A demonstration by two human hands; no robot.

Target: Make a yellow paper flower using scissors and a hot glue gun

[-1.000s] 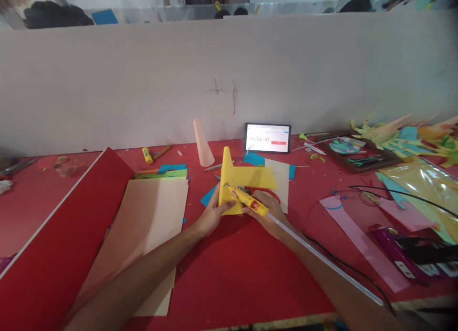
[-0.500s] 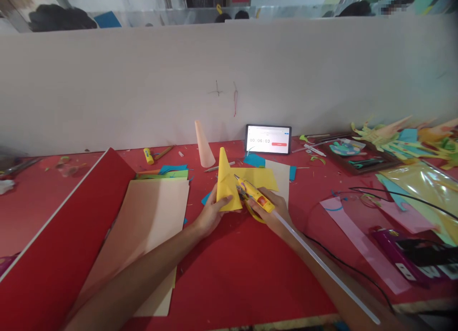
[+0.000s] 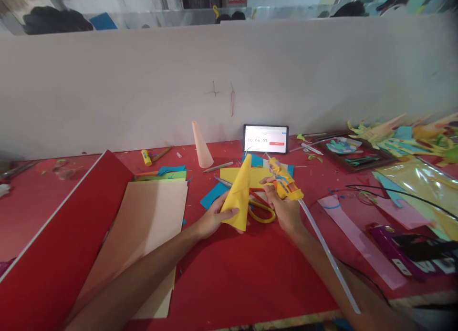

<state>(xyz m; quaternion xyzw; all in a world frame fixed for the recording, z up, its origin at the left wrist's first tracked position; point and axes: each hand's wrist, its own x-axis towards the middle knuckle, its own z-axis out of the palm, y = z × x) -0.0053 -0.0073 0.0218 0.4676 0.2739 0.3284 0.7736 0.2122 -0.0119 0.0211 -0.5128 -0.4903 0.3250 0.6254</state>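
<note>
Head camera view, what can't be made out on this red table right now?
All in the head view:
Left hand: some fingers, hidden behind the yellow paper cone.
Scissors with a yellow loop handle: the middle, hidden by that cone.
Yellow glue gun: its grip, hidden by the right hand.
Black-framed tablet: small print, too tiny.
Shiny yellow sheet: far side, cut off by the right edge.

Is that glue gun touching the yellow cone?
Apart. The head view shows a plain gap between the glue gun and the yellow cone, with a yellow sheet visible through it.
</note>
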